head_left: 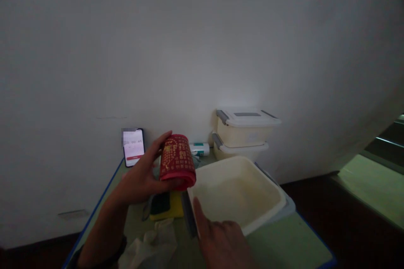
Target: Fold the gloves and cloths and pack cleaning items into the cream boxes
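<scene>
My left hand (142, 180) is wrapped round a red cylinder (177, 157) printed with gold characters. It is held tilted above the table, its lower end facing me; I cannot tell exactly what it is. Beside it stands a white plastic box (236, 197) without a lid, with grey side handles. My right hand (221, 239) is at the box's near left corner, the index finger stretched out over the rim and the other fingers bent. Nothing shows in this hand. Below the cylinder lie a yellow and dark cloth or pad (175, 206) and a crumpled whitish cloth (151, 248).
A lit phone (134, 147) leans against the wall at the table's back left. Two lidded white boxes (246, 128) are stacked at the back. A white and green roll (200, 149) lies behind the cylinder. Blue edging runs along the green table (284, 243).
</scene>
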`<state>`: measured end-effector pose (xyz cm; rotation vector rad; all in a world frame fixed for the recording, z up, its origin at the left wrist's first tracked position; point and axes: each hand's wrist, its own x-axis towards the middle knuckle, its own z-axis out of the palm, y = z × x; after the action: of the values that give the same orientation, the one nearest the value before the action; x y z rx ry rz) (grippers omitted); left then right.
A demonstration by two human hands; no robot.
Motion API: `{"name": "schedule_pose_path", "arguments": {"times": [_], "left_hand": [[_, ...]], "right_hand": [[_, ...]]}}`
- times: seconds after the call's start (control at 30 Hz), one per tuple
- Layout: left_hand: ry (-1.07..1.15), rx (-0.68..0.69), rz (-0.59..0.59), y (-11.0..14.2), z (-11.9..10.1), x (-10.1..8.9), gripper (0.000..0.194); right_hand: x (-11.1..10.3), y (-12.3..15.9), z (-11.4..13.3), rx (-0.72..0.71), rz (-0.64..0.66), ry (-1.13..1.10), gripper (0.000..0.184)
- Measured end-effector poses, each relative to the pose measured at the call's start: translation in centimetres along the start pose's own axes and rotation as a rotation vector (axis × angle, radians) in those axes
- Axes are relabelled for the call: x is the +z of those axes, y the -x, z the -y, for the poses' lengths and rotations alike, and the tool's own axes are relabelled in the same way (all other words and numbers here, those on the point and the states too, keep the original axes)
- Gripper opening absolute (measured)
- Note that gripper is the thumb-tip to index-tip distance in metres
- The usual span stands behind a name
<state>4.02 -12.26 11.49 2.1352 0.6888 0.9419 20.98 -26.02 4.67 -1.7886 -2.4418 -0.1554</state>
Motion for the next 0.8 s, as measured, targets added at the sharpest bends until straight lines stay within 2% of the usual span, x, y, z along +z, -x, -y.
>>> {"name": "schedule_pose_path", "arguments": {"times": [0.07, 0.13, 0.2, 0.3, 0.43, 0.5, 0.6, 0.67, 0.7, 0.8], "left_hand": [[-0.081, -0.003, 0.063, 0.0, 0.0, 0.1, 0.099], [-0.124, -0.003, 0.086, 0.0, 0.2, 0.2, 0.099], [-0.134, 0.002, 0.080, -0.1, 0.3, 0.3, 0.098], [-0.156, 0.012, 0.079, -0.1, 0.2, 0.4, 0.098], [-0.187, 0.016, 0.100, -0.2, -0.5, 1.3, 0.098], [-0.181, -0.001, 0.091, -0.3, -1.0, 2.2, 0.098], [-0.148, -0.015, 0.086, -0.6, -1.6, 4.1, 0.101], [-0.142, 0.018, 0.093, -0.8, -1.9, 5.4, 0.105], [-0.146, 0.044, 0.093, -0.9, -2.0, 5.9, 0.106], [-0.171, 0.127, 0.079, -1.0, -2.5, 7.0, 0.105]], "right_hand": [[-1.2, -0.5, 0.1, 0.061, 0.099, -0.071, 0.063], [-2.6, -0.6, -0.6, 0.087, 0.183, -0.205, 0.072], [-3.7, -0.2, -2.0, 0.061, 0.199, -0.355, 0.084], [-4.0, 1.0, -4.3, 0.047, 0.224, -0.369, 0.092], [-3.8, 2.2, -6.2, 0.122, 0.257, -0.336, 0.068], [-4.3, 2.4, -6.7, 0.136, 0.266, -0.409, 0.067], [-5.7, 2.0, -7.8, 0.114, 0.288, -0.713, 0.090], [-6.3, 1.3, -8.6, 0.110, 0.246, -0.994, 0.096], [-6.4, 0.8, -9.0, 0.108, 0.213, -1.151, 0.092], [-5.8, -0.9, -9.3, 0.204, 0.114, -1.497, 0.062]]}}
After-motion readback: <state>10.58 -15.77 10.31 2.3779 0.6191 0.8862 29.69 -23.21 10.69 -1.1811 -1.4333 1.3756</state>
